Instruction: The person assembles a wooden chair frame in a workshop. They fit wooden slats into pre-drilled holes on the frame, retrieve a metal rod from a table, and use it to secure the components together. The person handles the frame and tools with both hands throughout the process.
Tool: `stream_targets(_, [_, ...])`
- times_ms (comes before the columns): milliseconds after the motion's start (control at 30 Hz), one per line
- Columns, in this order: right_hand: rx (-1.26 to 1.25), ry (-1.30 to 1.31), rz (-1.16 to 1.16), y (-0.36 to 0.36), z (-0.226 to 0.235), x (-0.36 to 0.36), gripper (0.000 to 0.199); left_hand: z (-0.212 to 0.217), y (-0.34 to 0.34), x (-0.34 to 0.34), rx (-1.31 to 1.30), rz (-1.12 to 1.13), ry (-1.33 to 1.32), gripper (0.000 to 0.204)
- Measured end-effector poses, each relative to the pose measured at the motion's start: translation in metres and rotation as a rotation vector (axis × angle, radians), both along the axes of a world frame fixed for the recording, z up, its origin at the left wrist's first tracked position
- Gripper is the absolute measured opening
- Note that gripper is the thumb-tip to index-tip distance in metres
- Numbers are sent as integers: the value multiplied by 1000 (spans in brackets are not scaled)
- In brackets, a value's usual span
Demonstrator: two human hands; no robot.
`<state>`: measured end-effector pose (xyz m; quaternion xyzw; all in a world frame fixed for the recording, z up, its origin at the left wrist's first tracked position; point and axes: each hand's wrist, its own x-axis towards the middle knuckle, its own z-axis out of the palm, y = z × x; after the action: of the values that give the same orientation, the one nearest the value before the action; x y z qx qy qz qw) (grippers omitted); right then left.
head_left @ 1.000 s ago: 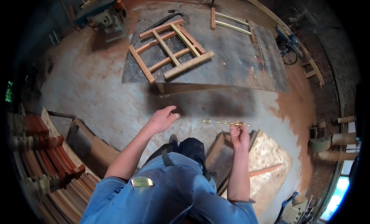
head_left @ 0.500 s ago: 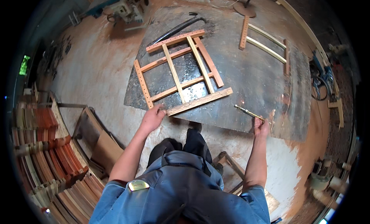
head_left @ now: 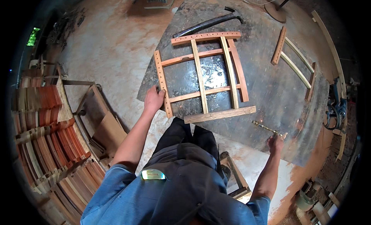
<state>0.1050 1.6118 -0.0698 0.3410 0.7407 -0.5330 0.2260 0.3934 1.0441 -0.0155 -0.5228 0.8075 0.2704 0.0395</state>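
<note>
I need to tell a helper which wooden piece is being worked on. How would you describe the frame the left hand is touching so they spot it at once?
Find the dark metal sheet on the floor. On its near-left part lies the wooden lattice frame, the left hand on its hole-drilled side rail. Unlike the small two-rung ladder frame to its right, it is larger, with crossing slats.

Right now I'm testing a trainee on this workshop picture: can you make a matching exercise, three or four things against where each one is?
Things:
1. wooden lattice frame
2. thin brass-coloured rod
3. small ladder-like frame
4. dark curved bar

Places:
A. in the right hand
B. beyond the lattice frame
C. gripped by the left hand
D. right side of the dark sheet

Pairs: 1-C, 2-A, 3-D, 4-B
</note>
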Motion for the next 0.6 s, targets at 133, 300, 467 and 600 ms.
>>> stream_targets(133, [78,188,6,-25,33,7,21,-3,-10,-17,125,-12,54,43])
stream_targets(300, [-40,376,275,-169,86,47,20,-1,-12,-26,165,3,-12,48])
stream_targets(467, [122,509,865,-340,108,100,41,-4,-19,-30,201,-22,-129,61])
stream_targets(600, [393,673,1272,-416,81,108,62,9,-23,-37,273,-69,-177,60])
